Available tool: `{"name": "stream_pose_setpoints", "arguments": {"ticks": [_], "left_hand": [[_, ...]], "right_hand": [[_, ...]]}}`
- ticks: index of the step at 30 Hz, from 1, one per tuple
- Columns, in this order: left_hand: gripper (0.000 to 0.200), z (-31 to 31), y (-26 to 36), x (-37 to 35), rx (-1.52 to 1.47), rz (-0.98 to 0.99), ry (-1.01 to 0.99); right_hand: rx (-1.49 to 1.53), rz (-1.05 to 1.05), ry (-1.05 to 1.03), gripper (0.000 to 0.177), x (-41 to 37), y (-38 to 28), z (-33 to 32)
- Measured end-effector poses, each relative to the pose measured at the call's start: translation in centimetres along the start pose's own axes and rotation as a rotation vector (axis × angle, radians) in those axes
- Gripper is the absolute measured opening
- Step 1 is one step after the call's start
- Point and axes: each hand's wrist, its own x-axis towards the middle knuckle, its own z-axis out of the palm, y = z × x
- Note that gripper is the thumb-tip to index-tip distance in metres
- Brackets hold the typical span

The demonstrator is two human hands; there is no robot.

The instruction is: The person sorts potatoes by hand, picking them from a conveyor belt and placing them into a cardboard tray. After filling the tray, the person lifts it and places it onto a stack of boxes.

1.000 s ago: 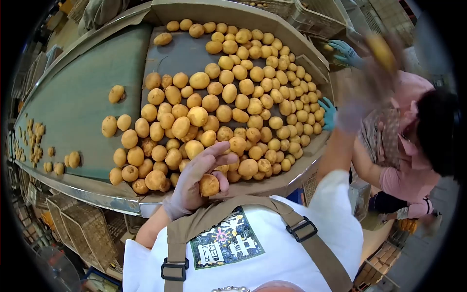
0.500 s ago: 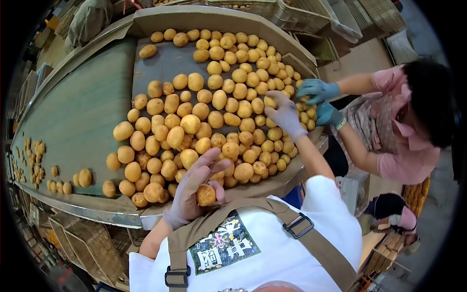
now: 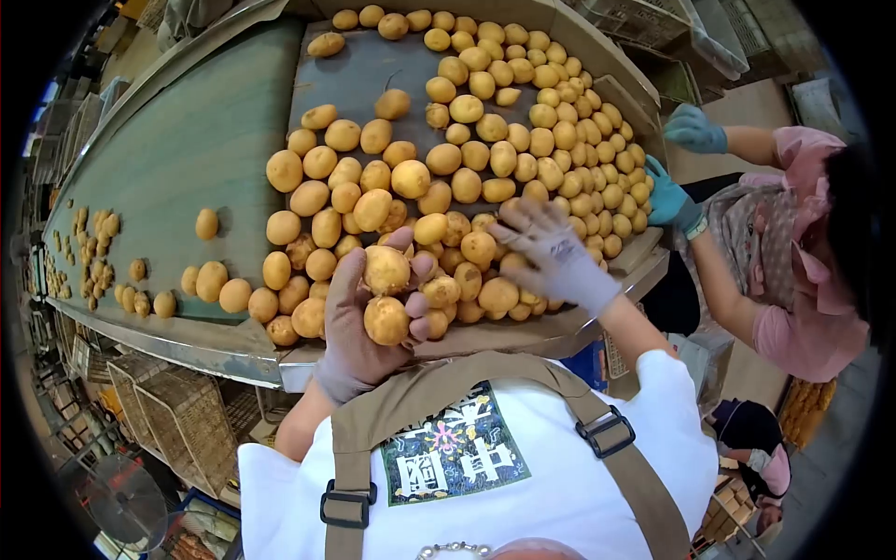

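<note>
My left hand, in a pale glove, is closed around two potatoes at the near edge of the sorting table. The upper potato lies against the fingers and the lower potato rests in the palm. My right hand, also gloved, is spread palm down over the heap of potatoes. Its fingertips are blurred and touch or hover just above the potatoes; nothing shows in its grasp. Round yellow-brown potatoes of mixed sizes surround both hands.
A green conveyor belt on the left carries scattered potatoes. A metal rim borders the near side. At the right stands a co-worker in pink, one teal-gloved hand by the potatoes and another raised. Plastic crates stand below left.
My left hand holds two potatoes instead of one. My right hand has drawn back towards me and spread its fingers. The co-worker's hands have moved away from the heap, and the view has shifted.
</note>
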Motion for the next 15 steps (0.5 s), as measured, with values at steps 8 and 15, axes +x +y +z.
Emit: {"name": "stream_pose_setpoints", "arguments": {"ticks": [8, 15], "left_hand": [[0.052, -2.6, 0.8, 0.1, -0.231, -0.085, -0.197], [0.055, -4.2, 1.8, -1.1, -0.456, -0.078, -0.363]], "right_hand": [[-0.176, 0.13, -0.26, 0.056, 3.2, -1.3, 0.8], [0.195, 0.295, -0.029, 0.039, 5.5, 0.1, 0.2]]}}
